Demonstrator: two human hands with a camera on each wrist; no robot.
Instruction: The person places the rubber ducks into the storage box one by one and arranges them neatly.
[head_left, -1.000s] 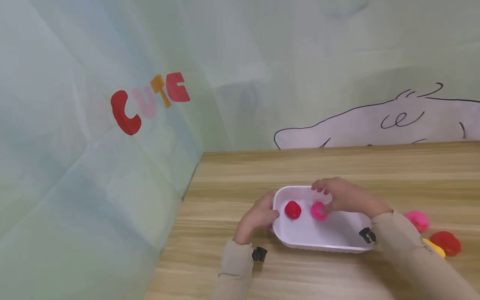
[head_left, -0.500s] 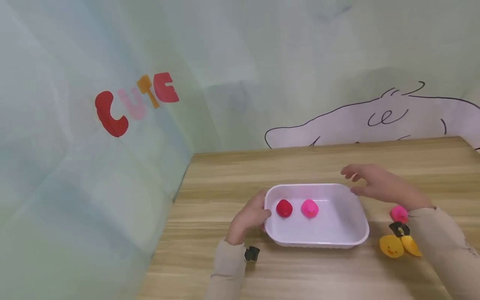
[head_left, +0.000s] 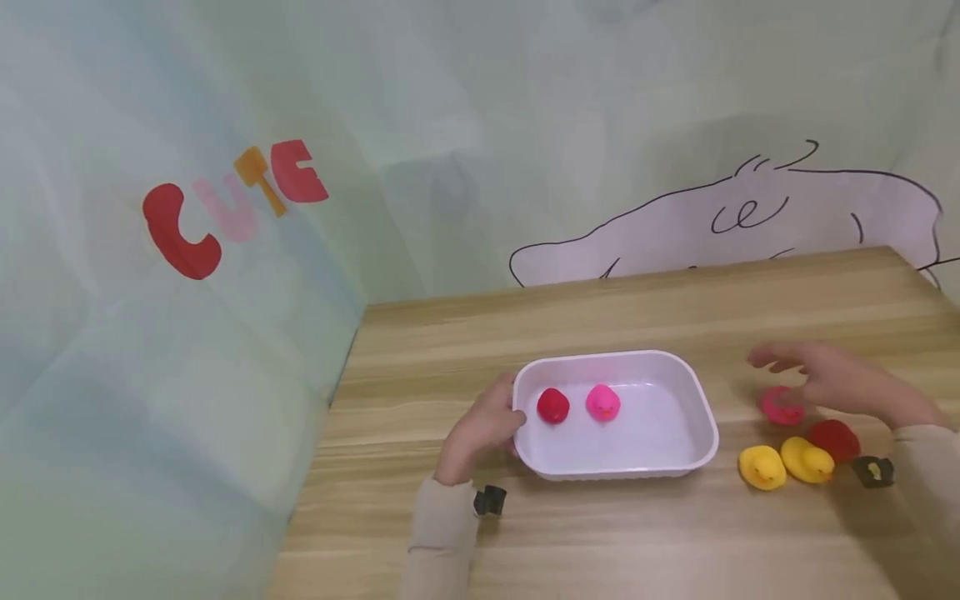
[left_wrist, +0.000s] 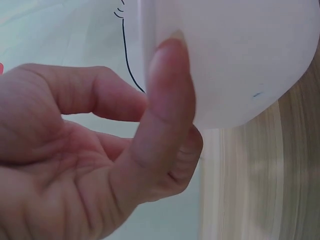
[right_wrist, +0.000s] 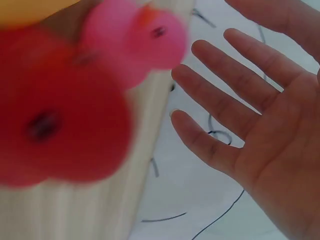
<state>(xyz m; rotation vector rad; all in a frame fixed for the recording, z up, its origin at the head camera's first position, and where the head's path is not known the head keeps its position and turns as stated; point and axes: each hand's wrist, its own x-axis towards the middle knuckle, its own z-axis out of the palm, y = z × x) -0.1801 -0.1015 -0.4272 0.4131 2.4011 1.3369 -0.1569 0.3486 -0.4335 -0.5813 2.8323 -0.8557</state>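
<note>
My left hand (head_left: 486, 421) pinches the left end wall of a white plastic tray (head_left: 630, 473), thumb on one side and fingers on the other; the left wrist view shows this grip close up. Inside the tray sit a red rubber duck (head_left: 553, 406) and a pink rubber duck (head_left: 603, 402). To the tray's right, my right hand (head_left: 840, 379) hovers over another pink duck (head_left: 782, 407), partly covering it. In the right wrist view the fingers are spread, holding nothing, beside that pink duck and a blurred red duck (right_wrist: 65, 110).
Two yellow ducks, one (head_left: 762, 467) nearer the tray and one (head_left: 806, 460) against the red duck, lie on the wooden table (head_left: 600, 542). A fabric backdrop (head_left: 247, 375) with printed letters and a line drawing stands along the left and back.
My right hand has let go of the pink duck in the tray and moved right, to the ducks on the table. My left hand keeps its grip on the tray. The head view has shifted.
</note>
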